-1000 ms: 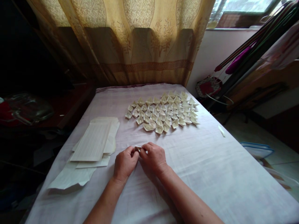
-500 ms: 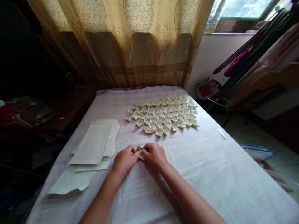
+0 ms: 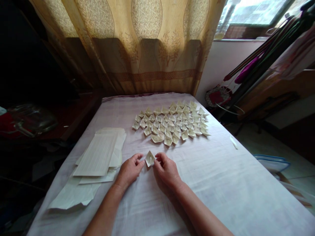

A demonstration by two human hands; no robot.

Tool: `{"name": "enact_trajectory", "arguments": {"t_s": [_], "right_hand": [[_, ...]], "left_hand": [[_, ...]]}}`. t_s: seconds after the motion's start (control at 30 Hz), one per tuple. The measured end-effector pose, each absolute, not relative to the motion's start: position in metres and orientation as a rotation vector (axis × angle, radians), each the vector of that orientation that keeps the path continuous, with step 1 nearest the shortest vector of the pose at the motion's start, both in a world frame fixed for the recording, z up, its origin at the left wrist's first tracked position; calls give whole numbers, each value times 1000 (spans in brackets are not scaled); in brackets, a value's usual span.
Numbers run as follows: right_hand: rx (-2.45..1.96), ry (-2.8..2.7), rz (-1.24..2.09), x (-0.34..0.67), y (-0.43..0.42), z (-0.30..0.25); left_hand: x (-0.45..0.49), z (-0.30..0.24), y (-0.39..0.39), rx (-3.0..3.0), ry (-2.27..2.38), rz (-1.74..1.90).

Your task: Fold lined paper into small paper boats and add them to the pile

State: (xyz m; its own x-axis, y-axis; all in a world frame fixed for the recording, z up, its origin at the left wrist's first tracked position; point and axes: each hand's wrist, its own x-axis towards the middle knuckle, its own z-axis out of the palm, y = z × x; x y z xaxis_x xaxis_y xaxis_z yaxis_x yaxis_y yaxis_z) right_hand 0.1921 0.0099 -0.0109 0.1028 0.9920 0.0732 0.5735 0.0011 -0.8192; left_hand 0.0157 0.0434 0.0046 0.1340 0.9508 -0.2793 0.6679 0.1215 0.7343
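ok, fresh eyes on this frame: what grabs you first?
The dense cluster of folded paper shapes, toward the far right of the pale cloth. Then the lone folded piece, nearer the camera, between the left hand and right hand. Behind everything, a gold patterned curtain hangs past the cloth's far edge.

We see one paper boat (image 3: 150, 158) on the pale cloth (image 3: 214, 186). Left hand (image 3: 130, 168): fingers parted, just beside it. Right hand (image 3: 168, 169): fingertips at its opposite edge; contact, we cannot tell. Beyond, we note a cluster of similar boats (image 3: 171, 123); to the left, stacked paper sheets (image 3: 97, 155); at the back, a curtain (image 3: 147, 55).
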Motion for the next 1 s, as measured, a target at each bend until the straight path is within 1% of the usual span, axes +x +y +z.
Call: {"name": "enact_trajectory", "arguments": {"t_s": [0.2, 0.4, 0.8, 0.87, 0.93, 1.0], "right_hand": [[-1560, -1700, 579, 190, -3, -16], [-1659, -1808, 438, 186, -6, -15], [-1561, -1876, 362, 190, -1, -16], [-1552, -1883, 345, 193, 0, -16], [-1557, -1898, 330, 197, 2, -15], [-1569, -1917, 318, 200, 3, -15]], "left_hand": [[18, 5, 41, 1605, 1550, 483], [23, 0, 41, 1565, 1507, 529], [34, -1, 42, 1531, 1561, 511], [32, 2, 42, 1621, 1623, 520], [29, 6, 44, 1854, 1648, 502], [25, 10, 46, 2130, 1565, 419]]}}
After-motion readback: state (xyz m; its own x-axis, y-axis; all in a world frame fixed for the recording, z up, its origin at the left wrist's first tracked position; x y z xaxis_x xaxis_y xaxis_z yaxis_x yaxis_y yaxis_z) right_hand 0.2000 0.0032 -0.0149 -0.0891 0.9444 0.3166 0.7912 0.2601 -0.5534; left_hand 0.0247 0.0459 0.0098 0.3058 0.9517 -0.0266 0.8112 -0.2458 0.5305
